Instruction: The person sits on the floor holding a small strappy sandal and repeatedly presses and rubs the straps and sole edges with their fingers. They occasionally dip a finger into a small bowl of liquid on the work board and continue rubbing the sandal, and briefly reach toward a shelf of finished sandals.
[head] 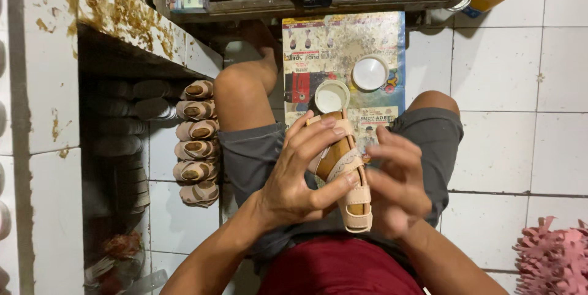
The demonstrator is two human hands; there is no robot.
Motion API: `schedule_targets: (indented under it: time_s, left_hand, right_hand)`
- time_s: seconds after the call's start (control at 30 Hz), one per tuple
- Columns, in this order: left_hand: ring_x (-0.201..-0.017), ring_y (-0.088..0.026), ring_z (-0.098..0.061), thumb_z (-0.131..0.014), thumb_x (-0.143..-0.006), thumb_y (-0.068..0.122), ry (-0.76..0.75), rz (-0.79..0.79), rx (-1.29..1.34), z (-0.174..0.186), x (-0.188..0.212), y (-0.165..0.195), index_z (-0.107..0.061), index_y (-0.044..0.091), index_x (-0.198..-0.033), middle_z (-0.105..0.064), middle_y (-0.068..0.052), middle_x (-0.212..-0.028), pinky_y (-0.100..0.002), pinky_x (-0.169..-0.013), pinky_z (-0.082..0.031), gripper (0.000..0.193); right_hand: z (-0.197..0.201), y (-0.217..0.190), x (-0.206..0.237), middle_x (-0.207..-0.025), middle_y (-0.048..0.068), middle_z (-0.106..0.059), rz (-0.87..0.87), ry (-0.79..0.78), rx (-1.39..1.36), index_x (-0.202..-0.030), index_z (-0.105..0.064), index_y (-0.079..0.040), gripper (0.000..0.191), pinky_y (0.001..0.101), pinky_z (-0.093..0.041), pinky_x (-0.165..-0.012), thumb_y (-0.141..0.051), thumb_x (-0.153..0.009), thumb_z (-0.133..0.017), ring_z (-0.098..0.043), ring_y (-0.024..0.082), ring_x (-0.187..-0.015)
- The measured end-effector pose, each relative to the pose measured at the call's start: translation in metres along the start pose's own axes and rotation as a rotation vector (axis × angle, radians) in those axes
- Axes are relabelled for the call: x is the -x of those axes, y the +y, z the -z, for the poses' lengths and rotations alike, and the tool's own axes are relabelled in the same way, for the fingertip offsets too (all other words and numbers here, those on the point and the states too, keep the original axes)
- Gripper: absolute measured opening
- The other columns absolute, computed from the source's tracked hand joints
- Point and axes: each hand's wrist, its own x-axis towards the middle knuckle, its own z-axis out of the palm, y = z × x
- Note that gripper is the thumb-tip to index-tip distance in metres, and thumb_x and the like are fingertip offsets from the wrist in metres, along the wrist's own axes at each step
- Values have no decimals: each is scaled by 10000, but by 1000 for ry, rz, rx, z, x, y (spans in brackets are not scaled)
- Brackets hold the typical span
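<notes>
The small beige strapped sandal with a tan insole (344,169) sits above the lap, the left hand (300,179) closed around it and the blurred right hand (398,182) touching its side. Beyond, a white open glue pot (331,96) and white round lid (370,73) rest on printed paper (343,38). A column of matching sandals (196,142) lines the left.

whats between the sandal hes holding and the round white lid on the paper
In the head view, an open white tub sits between the sandal and the white lid, on the printed paper.

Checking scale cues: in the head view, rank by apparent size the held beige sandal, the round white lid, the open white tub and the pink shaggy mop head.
1. Beige strapped sandal, though nearest the camera.
2. Pink shaggy mop head, cut off by the frame, so unsure.
3. Round white lid and open white tub: look alike.
</notes>
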Motion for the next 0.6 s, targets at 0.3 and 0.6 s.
schedule_targets:
  time_s: [0.3, 0.6]
  left_hand:
    - [-1469, -397, -485, -902, -883, 151, 18, 71, 31, -8, 2, -5, -521, 243, -1348, -466, -165, -1519, -612, -1231, -377, 608]
    - [-1483, -392, -478, -936, -833, 150, 45, 145, 130, -17, -1, -7, -493, 221, -1411, -446, -155, -1534, -529, -1232, -408, 732]
  right_hand:
    - [-3, 2, -3, -1384, 206, -577, 7, 1, 76, -1242, -685, -118, 565, 493, -421, -1216, -538, -1115, -330, -499, 355, -1428]
    - [1, 7, -10, -1428, 239, -497, -240, -42, -4, -1214, -685, -57, 651, 531, -381, -1257, -607, -1113, -351, -440, 387, -1441]
